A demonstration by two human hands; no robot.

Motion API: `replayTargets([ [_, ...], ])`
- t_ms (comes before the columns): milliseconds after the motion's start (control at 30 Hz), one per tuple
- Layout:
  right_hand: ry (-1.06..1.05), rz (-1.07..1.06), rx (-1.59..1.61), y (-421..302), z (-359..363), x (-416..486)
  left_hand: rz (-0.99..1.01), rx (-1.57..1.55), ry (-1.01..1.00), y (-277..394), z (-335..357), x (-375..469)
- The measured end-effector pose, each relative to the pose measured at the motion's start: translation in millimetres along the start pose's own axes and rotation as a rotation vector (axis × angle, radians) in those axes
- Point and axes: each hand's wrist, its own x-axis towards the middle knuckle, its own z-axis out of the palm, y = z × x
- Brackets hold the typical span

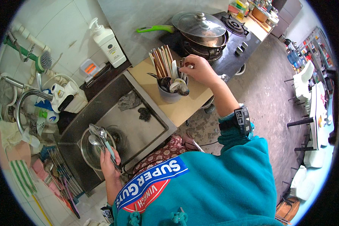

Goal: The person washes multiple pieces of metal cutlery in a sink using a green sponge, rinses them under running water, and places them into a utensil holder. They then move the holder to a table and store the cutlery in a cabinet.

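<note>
My left hand [110,163] is closed around several metal spoons [101,132], one with a pale blue handle [110,148]. It holds them, bowls up, above the near end of the sink, over a round metal basin [86,154]. My right hand [199,67] is at the top of a grey utensil holder [169,96]. Its fingertips meet at the handles of some metal utensils [182,63] there; how firmly they grip is hard to see. Chopsticks [161,60], a black ladle [165,82] and several spoons [183,89] also stand in the holder.
A grey cloth [129,101] and a dark scouring pad [144,114] lie in the steel sink [124,124]. A white pump bottle [108,42] stands behind it. The holder rests on a tan board [186,107]. Beyond, a glass-lidded pan [203,28] sits on a gas stove [251,42].
</note>
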Motion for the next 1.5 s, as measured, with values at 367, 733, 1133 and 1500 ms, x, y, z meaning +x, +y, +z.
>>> replayTargets([
  [367, 0.248, 0.06, 0.072, 5.0, 3.9, -24.7, -0.036, 0.009, 0.011, -1.2, -5.5, -0.4],
  [733, 0.169, -0.164, -0.193, -35.9, 34.5, -22.3, -0.042, 0.009, -0.011, -2.7, -12.0, 0.8],
  [1133, 0.073, -0.177, -0.358, -32.2, 23.2, -9.1, -0.02, -0.029, 0.05, -3.7, -30.7, -1.9],
  [1500, 0.238, -0.13, -0.437, -46.9, 6.7, -1.7, -0.059, -0.031, 0.06, 0.7, -31.6, -2.2],
])
